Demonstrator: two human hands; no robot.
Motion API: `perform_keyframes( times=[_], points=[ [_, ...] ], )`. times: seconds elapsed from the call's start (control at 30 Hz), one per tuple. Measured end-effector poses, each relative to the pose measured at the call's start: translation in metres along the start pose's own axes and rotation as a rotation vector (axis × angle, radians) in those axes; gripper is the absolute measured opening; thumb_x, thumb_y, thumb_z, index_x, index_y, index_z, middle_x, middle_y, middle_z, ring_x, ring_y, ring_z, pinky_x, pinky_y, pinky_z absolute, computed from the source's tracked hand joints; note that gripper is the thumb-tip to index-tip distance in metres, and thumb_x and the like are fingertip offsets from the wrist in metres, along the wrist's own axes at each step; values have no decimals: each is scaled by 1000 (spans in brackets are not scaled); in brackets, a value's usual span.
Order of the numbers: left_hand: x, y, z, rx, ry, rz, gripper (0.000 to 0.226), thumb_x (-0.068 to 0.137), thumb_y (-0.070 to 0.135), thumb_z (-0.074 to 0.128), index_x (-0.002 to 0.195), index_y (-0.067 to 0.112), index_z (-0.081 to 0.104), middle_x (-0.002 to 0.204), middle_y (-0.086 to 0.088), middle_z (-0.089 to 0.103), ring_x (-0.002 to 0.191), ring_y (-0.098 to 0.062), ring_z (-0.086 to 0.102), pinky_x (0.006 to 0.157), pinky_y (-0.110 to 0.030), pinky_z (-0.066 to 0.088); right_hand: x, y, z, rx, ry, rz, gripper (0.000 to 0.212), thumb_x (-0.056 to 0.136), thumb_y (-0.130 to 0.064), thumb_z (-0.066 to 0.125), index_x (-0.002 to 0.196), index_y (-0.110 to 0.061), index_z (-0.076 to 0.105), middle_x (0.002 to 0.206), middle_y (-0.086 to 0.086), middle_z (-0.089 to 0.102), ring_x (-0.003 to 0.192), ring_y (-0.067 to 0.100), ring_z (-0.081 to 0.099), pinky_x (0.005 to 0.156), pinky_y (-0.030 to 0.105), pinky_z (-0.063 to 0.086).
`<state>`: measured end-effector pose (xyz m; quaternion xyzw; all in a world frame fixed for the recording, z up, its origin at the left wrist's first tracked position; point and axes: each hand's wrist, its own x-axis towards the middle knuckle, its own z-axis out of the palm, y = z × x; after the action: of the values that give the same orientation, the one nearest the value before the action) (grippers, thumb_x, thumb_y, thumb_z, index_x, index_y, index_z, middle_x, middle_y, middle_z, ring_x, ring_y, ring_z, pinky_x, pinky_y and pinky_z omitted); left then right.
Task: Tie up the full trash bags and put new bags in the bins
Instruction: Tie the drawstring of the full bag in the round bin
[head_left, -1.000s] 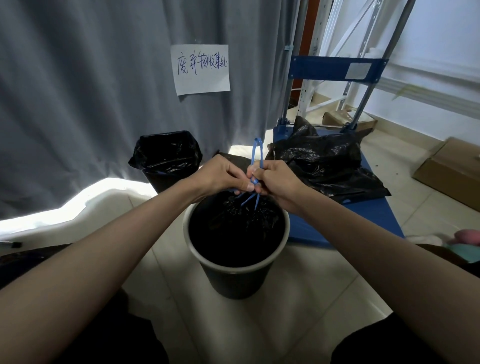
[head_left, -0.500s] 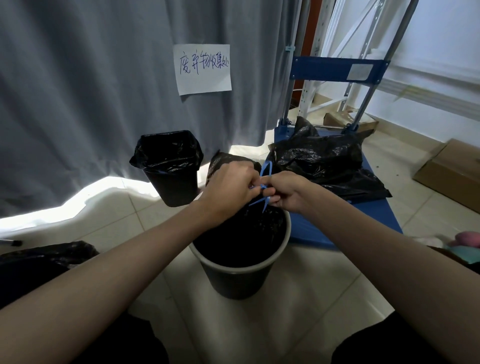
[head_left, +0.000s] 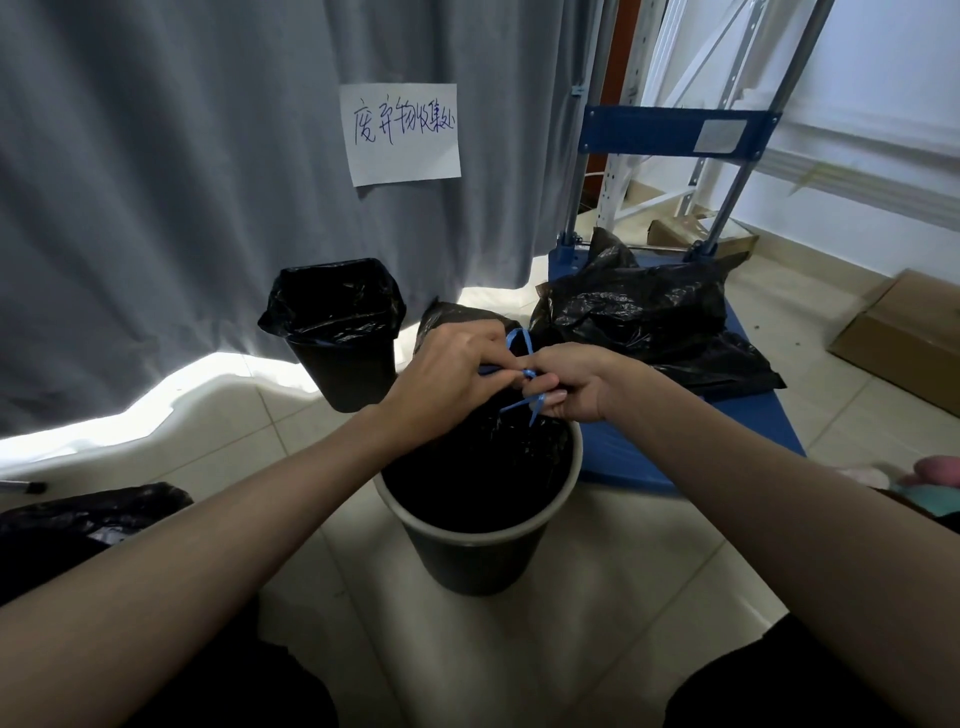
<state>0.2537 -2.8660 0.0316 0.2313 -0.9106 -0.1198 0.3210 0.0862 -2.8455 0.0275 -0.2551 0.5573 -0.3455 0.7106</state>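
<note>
While both forearms reach forward, left hand and right hand fingers pinch the blue drawstring.

On the pale tiled floor before me stand two dark bins, a blue hand cart and a cardboard box.

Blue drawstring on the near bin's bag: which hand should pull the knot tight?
Probably the right hand: its fingers pinch the thin blue plastic drawstring at its loose tails. The left hand steadies the loop side.
</note>
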Motion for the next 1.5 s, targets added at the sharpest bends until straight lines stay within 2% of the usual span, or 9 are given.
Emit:
perform_keyframes(
  times=[0.33,0.57,0.67,0.77,0.93,1.0,1.17,1.3,1.5],
  points=[
    [1,-1,1,-86,41,-147,8,80,20,79,84,14,80,76,0,67,70,-12,62,67,-36,51,-3,-1,3,145,81,-176,11,90,-13,66,84,-12,57,65,-1,47,38,1,37,34,11,25],
    [3,-13,1,-153,82,-389,5,78,24,79,76,20,80,72,11,70,70,-6,64,68,-29,50,-6,-2,5,304,145,-343,21,86,-2,69,102,-1,55,80,10,53,60,19,68,54,20,56],
    [5,-15,-2,-183,70,-444,3,76,25,80,74,25,79,67,11,72,69,-8,67,68,-30,53,-8,-2,5,157,150,-388,8,90,4,61,96,0,56,81,16,64,64,18,70,56,19,56],
    [7,-17,-4,-180,43,-476,3,78,21,78,76,23,80,66,8,72,70,-9,68,73,-36,56,-10,0,6,-10,181,-436,14,89,9,58,101,4,63,81,17,67,67,17,68,57,16,55],
    [10,-21,-11,-170,10,-496,2,77,25,79,75,25,80,64,10,70,70,-2,66,70,-22,51,-12,4,10,-208,176,-474,25,83,6,65,107,10,68,86,15,68,73,15,64,68,17,54],
    [10,-20,-13,-194,-3,-510,4,77,23,79,75,26,79,62,11,70,66,3,65,68,-15,48,-12,6,12,-211,184,-485,27,80,9,69,106,10,67,86,15,67,72,15,63,69,18,53],
    [11,-18,-15,-251,-41,-528,3,76,18,79,78,21,80,68,7,73,69,-3,69,77,-19,55,-10,11,14,-225,260,-531,24,72,13,74,87,-4,66,82,15,68,71,17,64,74,25,53],
    [12,-19,-17,-285,-65,-547,4,76,15,78,79,18,80,68,4,74,69,-6,71,74,-15,54,-5,14,15,-241,309,-549,27,67,13,75,82,-7,66,74,11,69,69,18,65,76,29,53],
    [13,-20,-18,-358,-99,-573,4,78,10,78,81,12,78,67,1,74,65,-7,70,65,-8,48,-2,15,18,-161,358,-542,24,69,15,71,80,-4,64,87,29,68,79,32,66,83,40,57]
  ],
)
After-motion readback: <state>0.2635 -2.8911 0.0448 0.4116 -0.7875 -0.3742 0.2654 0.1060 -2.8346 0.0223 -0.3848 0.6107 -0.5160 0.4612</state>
